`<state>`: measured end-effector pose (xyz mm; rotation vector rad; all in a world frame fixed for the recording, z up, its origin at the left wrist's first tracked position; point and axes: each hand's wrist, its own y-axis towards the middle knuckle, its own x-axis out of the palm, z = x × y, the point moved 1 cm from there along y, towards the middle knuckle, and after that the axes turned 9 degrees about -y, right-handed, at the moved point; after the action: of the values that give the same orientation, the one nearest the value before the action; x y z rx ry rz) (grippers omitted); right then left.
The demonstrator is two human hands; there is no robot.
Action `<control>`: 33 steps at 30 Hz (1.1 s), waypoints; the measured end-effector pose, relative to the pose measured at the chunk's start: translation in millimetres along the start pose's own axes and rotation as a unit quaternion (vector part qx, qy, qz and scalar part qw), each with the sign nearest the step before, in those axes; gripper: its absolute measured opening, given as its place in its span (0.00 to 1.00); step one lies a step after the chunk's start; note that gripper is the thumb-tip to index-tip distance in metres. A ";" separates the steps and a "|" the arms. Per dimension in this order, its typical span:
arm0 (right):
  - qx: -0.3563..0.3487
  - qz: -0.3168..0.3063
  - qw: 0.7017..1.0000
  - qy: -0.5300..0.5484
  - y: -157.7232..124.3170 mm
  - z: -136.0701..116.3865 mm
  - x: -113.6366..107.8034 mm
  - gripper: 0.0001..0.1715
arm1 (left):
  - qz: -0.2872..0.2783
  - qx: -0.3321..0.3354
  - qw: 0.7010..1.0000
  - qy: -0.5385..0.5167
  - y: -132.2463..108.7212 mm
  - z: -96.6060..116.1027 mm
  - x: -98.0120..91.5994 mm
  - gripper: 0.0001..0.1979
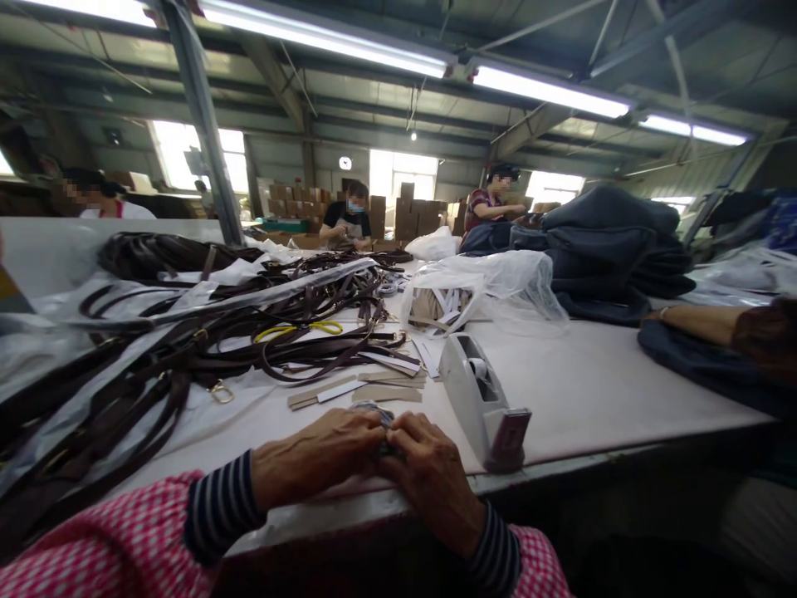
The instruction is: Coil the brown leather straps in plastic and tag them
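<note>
At the table's front edge, my left hand (pixel 330 448) and my right hand (pixel 429 461) meet with fingers closed. Between them is a small greyish bundle (pixel 374 409), mostly covered by the fingers, so its kind is unclear. Just beyond lie flat beige and white strips (pixel 389 392). To the right of my right hand stands a grey tape dispenser (pixel 468 386) with a roll in it. Dark brown straps (pixel 237 332) with gold-coloured metal clasps (pixel 221 392) are heaped on the left. A pair of yellow handles (pixel 299 330) rests among the straps.
Behind the dispenser, a clear plastic bag (pixel 498 286) holds more strips. Dark blue bags (pixel 613 249) are piled at the right. A person's forearm (pixel 703 322) reaches in from the right onto dark blue fabric (pixel 691 361). Other people work across the table, near cardboard boxes (pixel 423 216).
</note>
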<state>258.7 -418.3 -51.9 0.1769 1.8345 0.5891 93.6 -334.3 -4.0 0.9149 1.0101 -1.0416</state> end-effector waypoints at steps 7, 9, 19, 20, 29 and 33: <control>0.002 -0.040 0.999 0.023 7.1 -2.6 -11.6 0.05 | 0.091 -0.106 0.990 0.020 -18.7 1.9 18.2 0.04; -0.011 -0.079 0.994 0.074 17.6 1.7 -23.1 0.02 | 0.090 -0.134 0.986 -0.030 -19.4 2.9 15.7 0.03; 0.086 -0.082 0.979 -0.167 128.9 48.1 6.9 0.09 | 0.139 -0.157 0.974 -0.089 -28.0 -0.1 20.5 0.02; 0.083 -0.090 0.975 -0.185 135.6 50.4 17.2 0.08 | 0.149 -0.167 0.969 -0.104 -34.0 -1.0 16.8 0.02; 0.047 -0.124 0.957 -0.257 148.5 58.3 44.2 0.12 | 0.245 -0.339 0.735 -0.533 -85.5 -37.3 -25.9 0.16; 0.067 -0.114 0.962 -0.239 146.9 65.0 45.7 0.11 | 0.315 -0.346 0.667 -0.580 -87.3 -39.1 -38.8 0.16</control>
<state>278.4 -253.3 -35.6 0.1776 1.3978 0.2316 -5.6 -310.4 11.8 -0.1687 -0.1016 -0.3617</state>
